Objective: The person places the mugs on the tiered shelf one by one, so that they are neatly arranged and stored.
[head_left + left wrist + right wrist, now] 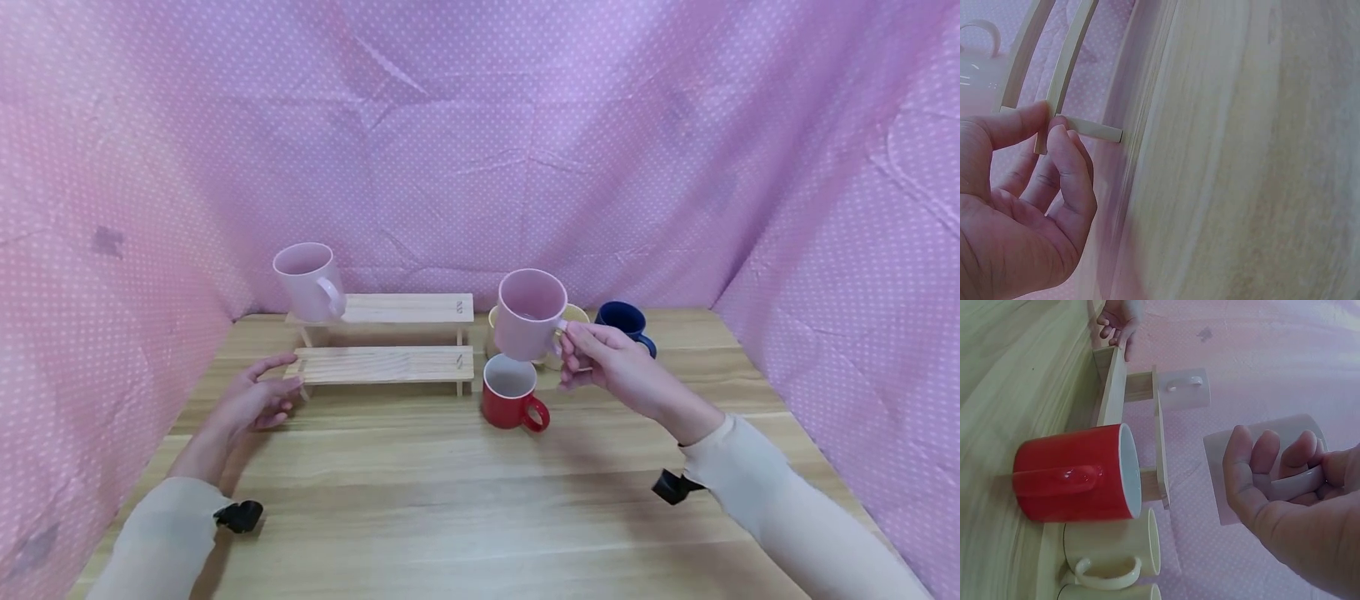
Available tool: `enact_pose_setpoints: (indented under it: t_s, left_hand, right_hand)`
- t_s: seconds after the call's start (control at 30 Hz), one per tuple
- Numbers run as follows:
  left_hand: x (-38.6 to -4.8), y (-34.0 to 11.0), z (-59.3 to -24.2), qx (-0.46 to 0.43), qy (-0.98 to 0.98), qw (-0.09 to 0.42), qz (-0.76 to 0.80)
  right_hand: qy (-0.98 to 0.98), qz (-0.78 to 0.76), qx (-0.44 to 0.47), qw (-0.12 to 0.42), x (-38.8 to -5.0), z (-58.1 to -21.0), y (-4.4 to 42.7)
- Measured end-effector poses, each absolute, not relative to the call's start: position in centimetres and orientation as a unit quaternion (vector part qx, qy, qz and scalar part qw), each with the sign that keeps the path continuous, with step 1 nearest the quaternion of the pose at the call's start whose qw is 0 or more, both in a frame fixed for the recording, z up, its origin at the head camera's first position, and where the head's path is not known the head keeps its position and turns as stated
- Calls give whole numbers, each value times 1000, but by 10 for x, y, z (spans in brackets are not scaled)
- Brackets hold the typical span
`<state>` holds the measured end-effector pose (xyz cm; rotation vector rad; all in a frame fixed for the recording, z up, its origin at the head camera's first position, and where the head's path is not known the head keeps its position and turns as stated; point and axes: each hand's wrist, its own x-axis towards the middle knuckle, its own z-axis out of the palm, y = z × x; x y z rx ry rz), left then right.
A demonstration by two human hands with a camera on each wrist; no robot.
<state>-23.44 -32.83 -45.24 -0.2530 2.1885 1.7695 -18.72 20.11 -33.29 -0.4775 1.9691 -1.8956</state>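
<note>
Table (420, 508) carries the wooden rack (382, 365), two tiers. Your left hand (255, 402) pinches the rack's lower tier at its left end. Your right hand (615, 367) grips the handle of the held pink mug (525, 333), raised right of the rack; its bottom is hard to read. Second pink mug (309, 287) stands on the rack's upper tier, left end. Right of the rack: red mug (504, 410), white inside; cream mugs (1107, 544), mostly hidden behind your held one; navy mug (621, 318), dark inside, partly covered by your hand.
</note>
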Motion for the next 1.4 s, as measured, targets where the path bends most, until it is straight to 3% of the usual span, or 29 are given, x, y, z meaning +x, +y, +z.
enact_pose_setpoints:
  t_s: [0.63,1.4]
  left_hand:
    - [-238,-327,-450,-87,764,161,618]
    - [-238,-331,-451,-91,761,158,623]
  right_hand:
    - [689,-690,-124,185,-250,-315,110]
    - [661,-715,-105,204,-296,-339,2]
